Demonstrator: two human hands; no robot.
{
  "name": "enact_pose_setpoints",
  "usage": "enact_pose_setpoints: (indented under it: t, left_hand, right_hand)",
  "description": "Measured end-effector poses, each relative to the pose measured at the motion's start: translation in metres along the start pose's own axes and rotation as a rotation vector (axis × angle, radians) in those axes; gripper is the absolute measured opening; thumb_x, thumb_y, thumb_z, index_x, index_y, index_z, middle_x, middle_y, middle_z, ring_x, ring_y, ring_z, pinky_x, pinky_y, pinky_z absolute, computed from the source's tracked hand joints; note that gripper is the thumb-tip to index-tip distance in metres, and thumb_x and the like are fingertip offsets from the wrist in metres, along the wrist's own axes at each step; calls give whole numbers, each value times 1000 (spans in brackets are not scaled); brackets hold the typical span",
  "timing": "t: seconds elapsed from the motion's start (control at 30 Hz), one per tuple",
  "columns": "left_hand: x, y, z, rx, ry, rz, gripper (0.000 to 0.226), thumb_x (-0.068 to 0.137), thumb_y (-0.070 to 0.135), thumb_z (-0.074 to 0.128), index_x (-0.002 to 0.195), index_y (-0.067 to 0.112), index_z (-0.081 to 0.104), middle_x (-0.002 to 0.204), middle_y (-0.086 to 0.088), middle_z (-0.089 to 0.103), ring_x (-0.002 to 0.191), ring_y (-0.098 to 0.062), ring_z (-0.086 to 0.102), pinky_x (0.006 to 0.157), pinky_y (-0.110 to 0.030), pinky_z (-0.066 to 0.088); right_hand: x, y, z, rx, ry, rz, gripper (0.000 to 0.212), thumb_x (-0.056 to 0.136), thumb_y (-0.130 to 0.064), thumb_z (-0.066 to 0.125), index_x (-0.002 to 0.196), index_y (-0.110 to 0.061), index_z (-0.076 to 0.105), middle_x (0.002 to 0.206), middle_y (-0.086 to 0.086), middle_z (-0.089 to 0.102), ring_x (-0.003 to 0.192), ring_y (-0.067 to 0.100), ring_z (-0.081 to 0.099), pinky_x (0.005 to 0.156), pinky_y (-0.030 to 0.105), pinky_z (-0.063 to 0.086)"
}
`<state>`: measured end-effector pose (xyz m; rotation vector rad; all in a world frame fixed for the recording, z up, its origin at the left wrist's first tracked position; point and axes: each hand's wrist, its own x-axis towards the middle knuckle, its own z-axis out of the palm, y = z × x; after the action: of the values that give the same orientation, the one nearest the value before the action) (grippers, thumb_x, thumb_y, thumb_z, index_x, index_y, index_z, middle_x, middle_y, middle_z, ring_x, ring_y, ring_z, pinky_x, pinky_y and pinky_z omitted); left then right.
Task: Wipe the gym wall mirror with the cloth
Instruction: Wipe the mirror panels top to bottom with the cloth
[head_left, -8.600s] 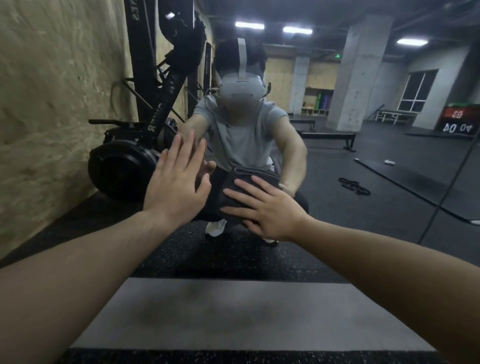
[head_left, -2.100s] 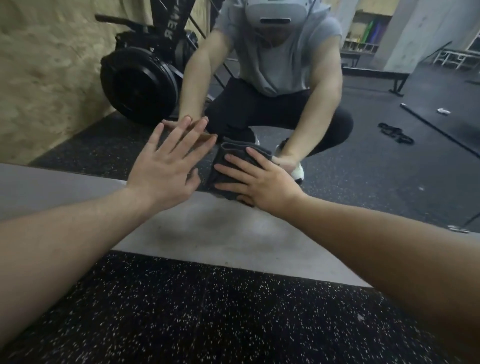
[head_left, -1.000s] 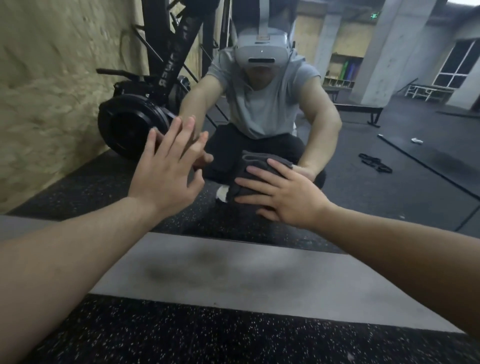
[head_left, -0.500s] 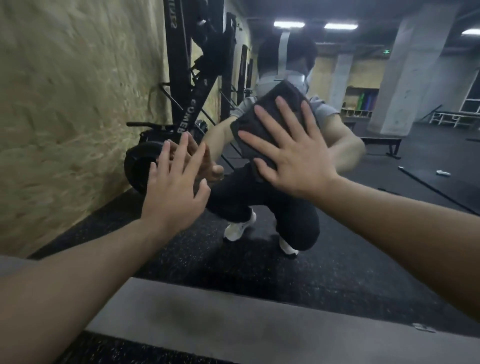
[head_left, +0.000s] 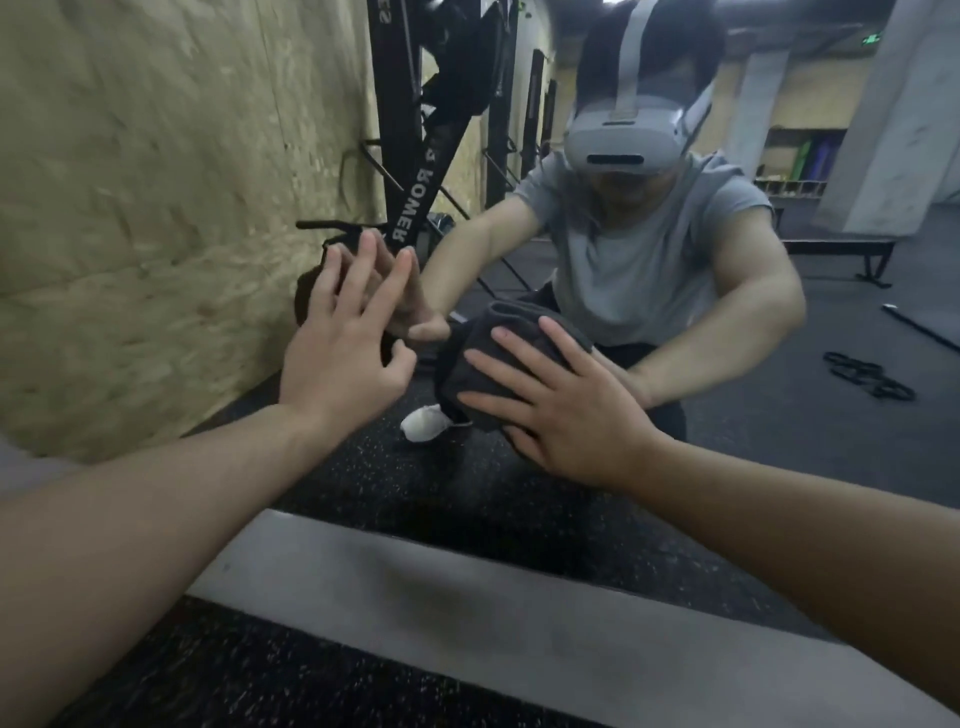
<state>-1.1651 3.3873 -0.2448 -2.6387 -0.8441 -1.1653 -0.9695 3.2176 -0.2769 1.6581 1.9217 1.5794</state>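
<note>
A: Dark grey terry, folded thick: that is the cloth (head_left: 498, 358), just right of the frame's centre, pressed flat against the gym wall mirror (head_left: 779, 415).

B: Which hand has it?

A: The right hand (head_left: 566, 410). Its fingers (head_left: 498, 369) are straight and spread, pushing the cloth onto the glass rather than gripping it. The cloth lies directly beneath them and sticks out past the fingertips toward the upper left, so its long axis runs roughly with the fingers, lower right to upper left.

B: And the other hand?

A: The left hand (head_left: 343, 353) sits just beside the cloth, on its left, palm to the mirror, fingers straight and fanned, holding nothing. It looks to me like a brace. The right is the working hand, and any stroke, I would judge, has to slide cloth and palm together or the fold will bunch.

B: What about the surface?

A: Smooth glass down to a grey baseboard strip (head_left: 467, 613) across the lower frame, with speckled black rubber flooring (head_left: 260, 675) below it. The reflection shows the person squatting, a rowing machine (head_left: 415, 208) at upper centre, a chipboard wall (head_left: 156, 208) filling the upper left, and a dim gym hall with a concrete pillar (head_left: 904, 104) at far right.
</note>
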Motion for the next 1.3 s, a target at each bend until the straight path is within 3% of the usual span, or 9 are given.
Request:
enact_pose_setpoints:
  t: [0.1, 0.17, 0.23, 0.33, 0.5, 0.8, 1.0, 1.13, 1.3]
  left_hand:
    - [0, -13, 8, 50, 115, 134, 77, 89, 37, 50, 162, 33, 27, 172, 0, 13, 158, -30, 12, 114, -43, 37]
    - [-1, -34, 14, 66, 181, 256, 72, 90, 32, 51, 160, 27, 35, 170, -1, 21, 157, -28, 18, 110, -40, 42]
    - [-2, -61, 18, 36, 190, 391, 70, 91, 25, 53, 159, 21, 38, 169, -3, 25, 157, -25, 19, 117, -35, 33]
    - [-1, -112, 21, 0, 141, 522, 71, 89, 19, 52, 158, 15, 38, 168, -9, 26, 157, -26, 20, 126, -43, 23]
    - [1, -208, 30, 88, 199, 538, 72, 88, 22, 53, 158, 20, 38, 169, -12, 23, 155, -32, 23, 125, -53, 19]
    - [10, -332, 39, 132, 333, 529, 62, 97, 27, 47, 158, 24, 39, 168, -10, 25, 154, -37, 24, 121, -67, 16]
    - [14, -359, 47, 50, 331, 619, 67, 94, 21, 48, 160, 14, 35, 168, -13, 26, 153, -36, 27, 123, -62, 17]
    - [16, -361, 56, 51, 373, 619, 67, 94, 20, 48, 160, 15, 34, 168, -12, 24, 155, -34, 25, 123, -63, 17]
    - [16, -355, 61, 31, 408, 594, 61, 94, 22, 51, 155, 13, 44, 165, -12, 33, 152, -35, 31, 119, -66, 23]
  right_hand:
    - [10, -13, 4, -14, 10, 41, 57, 101, -46, 48, 156, -36, 42, 168, 2, 29, 155, 32, 15, 126, 55, -3]
    - [25, -24, 8, -25, -6, 46, 57, 101, -47, 47, 156, -37, 42, 169, 2, 27, 155, 31, 14, 126, 55, -4]
    - [43, -39, 12, -33, -16, 55, 57, 100, -46, 48, 156, -38, 42, 169, 2, 27, 156, 31, 14, 126, 55, -3]
    - [67, -61, 17, -17, -14, 84, 56, 100, -45, 50, 155, -39, 44, 168, 2, 29, 155, 32, 16, 126, 56, 0]
    - [116, -98, 27, -22, -43, 85, 56, 99, -45, 54, 154, -40, 45, 168, 1, 29, 156, 32, 18, 126, 58, 2]
    - [261, -185, 57, -21, -98, -62, 54, 98, -44, 56, 151, -39, 49, 165, 1, 36, 155, 30, 17, 126, 53, -9]
    - [307, -213, 60, -5, -183, -74, 55, 99, -43, 50, 154, -37, 44, 166, 0, 35, 155, 29, 22, 126, 51, -10]
    - [287, -189, 54, 24, -193, -129, 55, 102, -38, 49, 156, -34, 42, 167, -2, 32, 156, 26, 19, 128, 49, -5]
    - [218, -144, 37, -96, -139, 15, 53, 105, -44, 49, 157, -40, 39, 167, -4, 30, 156, 26, 22, 128, 51, 5]
